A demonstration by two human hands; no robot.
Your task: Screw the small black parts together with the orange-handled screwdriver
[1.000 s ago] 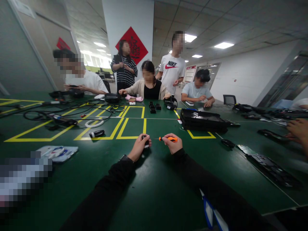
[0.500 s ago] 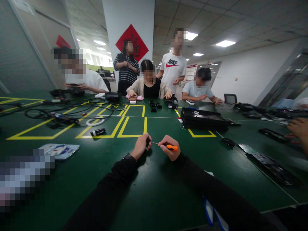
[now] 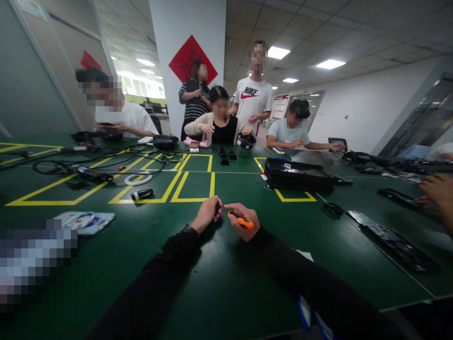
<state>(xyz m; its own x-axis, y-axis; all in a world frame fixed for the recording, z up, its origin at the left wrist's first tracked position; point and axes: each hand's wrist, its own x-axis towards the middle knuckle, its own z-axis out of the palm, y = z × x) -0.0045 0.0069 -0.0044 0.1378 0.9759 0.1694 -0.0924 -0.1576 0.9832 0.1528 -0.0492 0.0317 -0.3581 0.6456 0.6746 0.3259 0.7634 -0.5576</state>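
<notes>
Over the green table [image 3: 226, 288], my left hand [image 3: 206, 215] is closed on a small black part [image 3: 217, 208], mostly hidden by the fingers. My right hand [image 3: 246, 221] holds an orange and black screwdriver [image 3: 244, 221] against the palm, with its index finger stretched toward the left hand. A small gap lies between the right fingertips and the black part. The screwdriver's shaft cannot be made out now.
Black cables [image 3: 88, 172] and a white cable coil [image 3: 138, 179] lie at left. A black case [image 3: 297, 174] stands beyond my right hand. An opened device panel [image 3: 392, 241] lies at right. A co-worker's hand [image 3: 437, 189] reaches in there. Several people sit or stand across the table.
The screwdriver has come away from the black part and turned back into my right palm, and the right index finger has stretched out. My left hand has stayed nearly still.
</notes>
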